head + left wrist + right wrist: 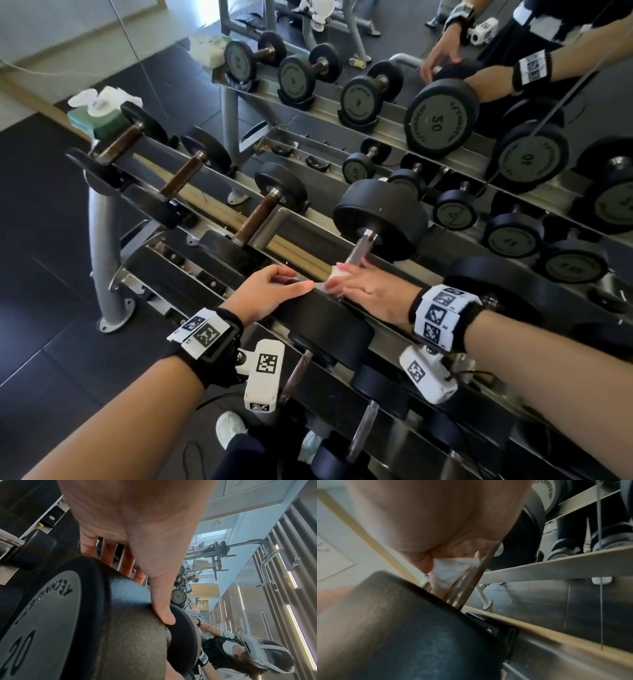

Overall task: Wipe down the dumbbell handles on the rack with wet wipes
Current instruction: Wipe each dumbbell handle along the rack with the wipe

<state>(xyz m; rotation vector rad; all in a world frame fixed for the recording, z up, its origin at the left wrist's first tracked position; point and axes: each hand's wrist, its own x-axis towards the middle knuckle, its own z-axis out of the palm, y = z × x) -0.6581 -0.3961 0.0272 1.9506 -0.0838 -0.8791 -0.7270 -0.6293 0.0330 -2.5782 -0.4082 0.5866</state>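
A big black dumbbell marked 20 lies on the rack's top tier, with its chrome handle [363, 245] [467, 586] running from the near head [322, 318] [120, 628] to the far head [380, 219]. My right hand [363, 287] [428, 513] wraps a white wet wipe [334, 279] [448, 572] round the near end of that handle. My left hand [294, 281] [137, 520] holds the near head: thumb [163, 601] along its top, fingers curled over its inner edge.
An open wet wipe pack [97, 114] sits at the rack's left end. Three smaller dumbbells with brown handles [255, 219] lie to the left on the top tier. Lower tiers hold more dumbbells [298, 370]. A mirror [445, 102] behind repeats the rack.
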